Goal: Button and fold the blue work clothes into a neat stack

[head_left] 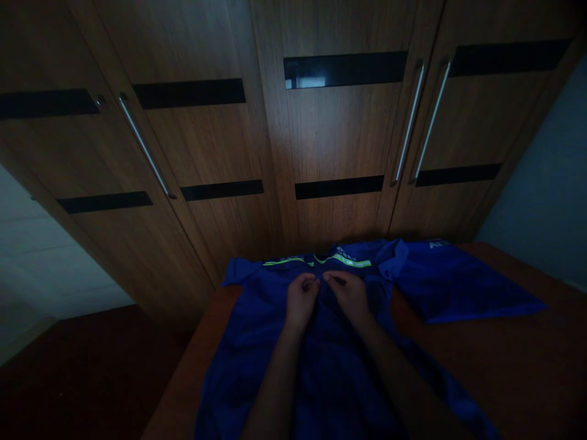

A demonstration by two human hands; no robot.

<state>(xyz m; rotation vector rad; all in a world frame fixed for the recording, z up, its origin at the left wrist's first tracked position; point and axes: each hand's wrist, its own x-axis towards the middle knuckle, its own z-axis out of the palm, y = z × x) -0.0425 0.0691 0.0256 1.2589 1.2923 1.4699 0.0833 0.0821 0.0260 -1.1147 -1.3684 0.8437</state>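
Observation:
A blue garment [257, 330] with yellow-and-silver reflective strips across its top lies spread on a reddish-brown surface. Over its middle front, just below the strips, my left hand [302, 299] pinches the cloth near the centre line. Close beside it on the right, my right hand [349, 296] also has thumb and finger pinched on the garment's front. The fingertips of both hands are a small gap apart. Dim light hides any small fastener between them.
A folded blue item [458, 284] with white lettering lies to the right on the reddish-brown surface [518, 360]. Behind stands a wooden wardrobe [334, 134] with black strips and long metal handles. Dark floor [87, 373] shows at the lower left.

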